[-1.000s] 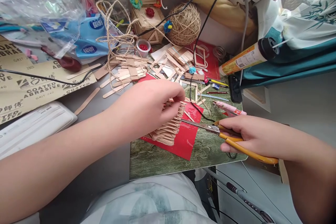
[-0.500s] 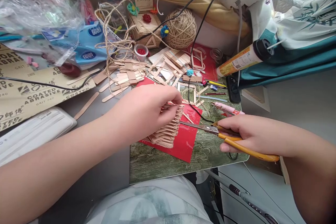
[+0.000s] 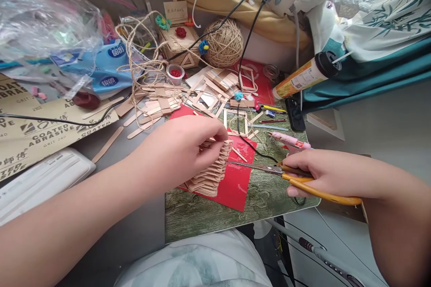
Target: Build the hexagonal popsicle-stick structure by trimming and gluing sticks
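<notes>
My left hand (image 3: 191,145) is closed over the top of a box-like stack of wooden craft sticks (image 3: 208,181), its thumb and fingers pinched at the upper edge. The hand hides most of the stack's top and left side. Under the stack lies a sheet of red card (image 3: 238,192). On the right, my right hand (image 3: 311,168) grips a pair of scissors (image 3: 306,184) with orange handles. The narrow blades point left, and their tips reach the stack's right side. Beyond that hand lies a pink glue gun (image 3: 290,139), partly covered by it.
Loose craft sticks (image 3: 161,101) and small stick frames (image 3: 240,121) lie behind the stack. Farther back are a twine ball (image 3: 225,42) and a stick box (image 3: 183,45). A black cable (image 3: 239,94) crosses the table. A cup (image 3: 306,74) leans at right; sandpaper (image 3: 50,132) lies left.
The view has shifted slightly, so the scene sits a little lower and farther left. Both hands keep nearly the same positions, with the scissor tips still at the stack's right side.
</notes>
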`<state>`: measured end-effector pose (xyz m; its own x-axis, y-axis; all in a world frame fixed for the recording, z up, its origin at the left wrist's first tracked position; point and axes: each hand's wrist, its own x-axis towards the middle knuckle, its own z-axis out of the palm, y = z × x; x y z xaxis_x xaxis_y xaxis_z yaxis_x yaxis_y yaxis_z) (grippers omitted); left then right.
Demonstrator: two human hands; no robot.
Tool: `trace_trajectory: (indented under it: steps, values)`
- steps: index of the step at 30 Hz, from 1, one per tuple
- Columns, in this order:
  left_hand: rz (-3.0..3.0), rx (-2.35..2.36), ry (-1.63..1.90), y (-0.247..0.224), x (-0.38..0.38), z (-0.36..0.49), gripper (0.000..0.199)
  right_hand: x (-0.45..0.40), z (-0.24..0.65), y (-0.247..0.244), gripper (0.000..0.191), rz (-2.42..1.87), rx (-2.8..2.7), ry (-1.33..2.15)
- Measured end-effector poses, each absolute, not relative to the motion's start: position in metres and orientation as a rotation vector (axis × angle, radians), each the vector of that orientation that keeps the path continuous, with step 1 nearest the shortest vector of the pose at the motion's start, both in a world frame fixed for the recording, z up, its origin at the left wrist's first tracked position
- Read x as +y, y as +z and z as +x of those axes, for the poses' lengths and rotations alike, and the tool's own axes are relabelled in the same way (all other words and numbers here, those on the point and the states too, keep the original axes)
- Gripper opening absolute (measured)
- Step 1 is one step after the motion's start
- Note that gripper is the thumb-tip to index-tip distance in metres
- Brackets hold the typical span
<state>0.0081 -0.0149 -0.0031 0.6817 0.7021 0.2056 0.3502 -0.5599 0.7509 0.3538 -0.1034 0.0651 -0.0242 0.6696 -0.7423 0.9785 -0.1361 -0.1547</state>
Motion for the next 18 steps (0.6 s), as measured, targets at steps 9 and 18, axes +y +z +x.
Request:
trace_trajectory:
  steps: [9, 18]
  values:
    - [2.220, 0.834, 0.614, -0.003, -0.011, 0.005, 0.013, -0.168, 0.326, -0.009, 0.050, 2.183, 1.637, -0.845]
    - [2.231, 0.905, 0.648, -0.002, -0.009, 0.001, 0.011, -0.192, 0.301, -0.083, 0.024, 2.795, 1.628, -0.714]
